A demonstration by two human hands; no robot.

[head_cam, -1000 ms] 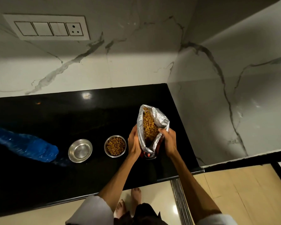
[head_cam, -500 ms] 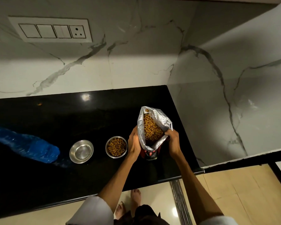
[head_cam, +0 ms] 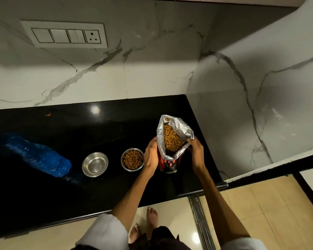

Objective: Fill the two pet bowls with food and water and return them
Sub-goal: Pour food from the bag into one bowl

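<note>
Two small steel bowls stand on the black counter (head_cam: 43,195). The right bowl (head_cam: 132,159) is full of brown kibble; the left bowl (head_cam: 95,164) holds none. Just right of them an open food bag (head_cam: 172,141), silver inside and red and black outside, stands upright with kibble showing. My left hand (head_cam: 151,154) grips the bag's left side. My right hand (head_cam: 195,150) pinches the bag's right top edge. A blue plastic water bottle (head_cam: 40,156) lies on its side at the left.
Marble walls close the counter at the back and right, with a switch panel (head_cam: 65,35) high on the back wall. The counter's front edge runs above a beige tiled floor (head_cam: 260,204), where my bare feet (head_cam: 148,222) stand.
The bag has been set more upright and its mouth is wider. My right hand has shifted from the bag's side to its top right edge. The view has tilted slightly downward.
</note>
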